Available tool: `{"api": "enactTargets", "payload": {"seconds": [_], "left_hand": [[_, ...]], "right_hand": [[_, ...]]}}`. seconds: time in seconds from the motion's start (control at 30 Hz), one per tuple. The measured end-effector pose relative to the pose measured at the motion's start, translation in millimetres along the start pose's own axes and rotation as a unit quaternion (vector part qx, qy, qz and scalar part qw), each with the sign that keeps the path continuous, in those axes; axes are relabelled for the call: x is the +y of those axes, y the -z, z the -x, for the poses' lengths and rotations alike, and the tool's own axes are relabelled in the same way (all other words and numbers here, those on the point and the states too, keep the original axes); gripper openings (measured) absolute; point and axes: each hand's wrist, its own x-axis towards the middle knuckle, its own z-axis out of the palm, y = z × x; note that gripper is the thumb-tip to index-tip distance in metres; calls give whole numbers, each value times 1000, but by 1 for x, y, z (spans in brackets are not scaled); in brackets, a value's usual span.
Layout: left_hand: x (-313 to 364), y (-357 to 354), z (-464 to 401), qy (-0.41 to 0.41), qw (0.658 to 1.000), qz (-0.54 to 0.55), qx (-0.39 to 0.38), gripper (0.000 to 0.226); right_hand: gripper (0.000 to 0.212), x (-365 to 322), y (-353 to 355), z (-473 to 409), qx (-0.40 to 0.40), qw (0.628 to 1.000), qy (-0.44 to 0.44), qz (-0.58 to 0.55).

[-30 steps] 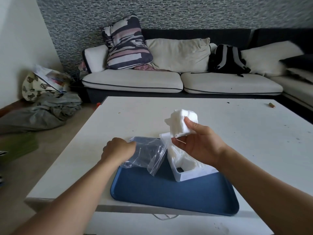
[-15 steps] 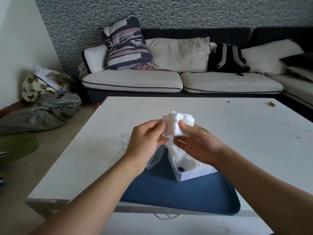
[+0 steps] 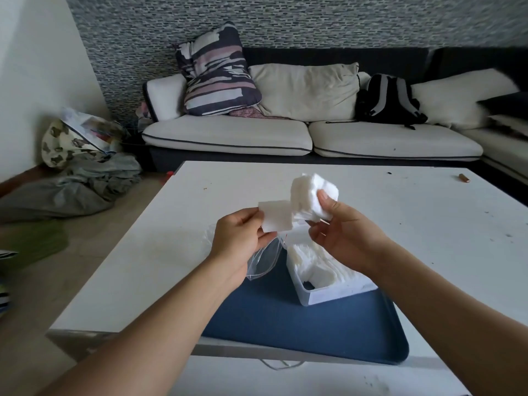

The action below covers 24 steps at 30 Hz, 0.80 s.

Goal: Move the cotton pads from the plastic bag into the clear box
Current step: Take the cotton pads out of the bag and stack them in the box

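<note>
My right hand [image 3: 341,232] grips a thick stack of white square cotton pads [image 3: 310,194] above the table. My left hand [image 3: 237,238] pinches a single cotton pad [image 3: 275,215], pulled off to the left of the stack. Below the hands, the clear box [image 3: 328,292] stands on a blue tray [image 3: 285,321] and holds several white pads. The clear plastic bag [image 3: 263,261] lies crumpled left of the box, partly hidden under my left hand.
The white table [image 3: 414,224] carries a small brown object [image 3: 464,177] at the far right. Beyond it stands a sofa with cushions and a black backpack [image 3: 390,100]. Clothes and a bag lie on the floor at left.
My left hand let go of the plastic bag, rose to the stack in my right hand, and has drawn one pad away to the left.
</note>
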Motion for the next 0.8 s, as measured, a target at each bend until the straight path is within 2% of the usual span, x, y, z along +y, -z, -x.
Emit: {"api": "enactTargets", "payload": {"seconds": [0.17, 0.3, 0.43, 0.53, 0.6, 0.67, 0.8], "left_hand": [[-1, -6, 7, 2, 999, -2, -42, 19], [0, -7, 9, 0, 998, -3, -56, 19], [-2, -10, 9, -5, 998, -17, -62, 20], [-2, -13, 11, -6, 997, -26, -70, 21], [-3, -15, 12, -5, 997, -30, -69, 21], [0, -17, 14, 4, 998, -15, -65, 24], [5, -20, 15, 47, 997, 24, -61, 39]], "right_hand": [[20, 7, -5, 2, -22, 997, -11, 73], [29, 7, -3, 2, -13, 996, -13, 85], [27, 7, -2, 2, -22, 997, -23, 71], [37, 7, -2, 1, -18, 996, -33, 75], [35, 8, -1, 1, -12, 996, -35, 83], [32, 9, 0, -1, -11, 996, -28, 86], [41, 14, -2, -2, -27, 993, -12, 111]]}}
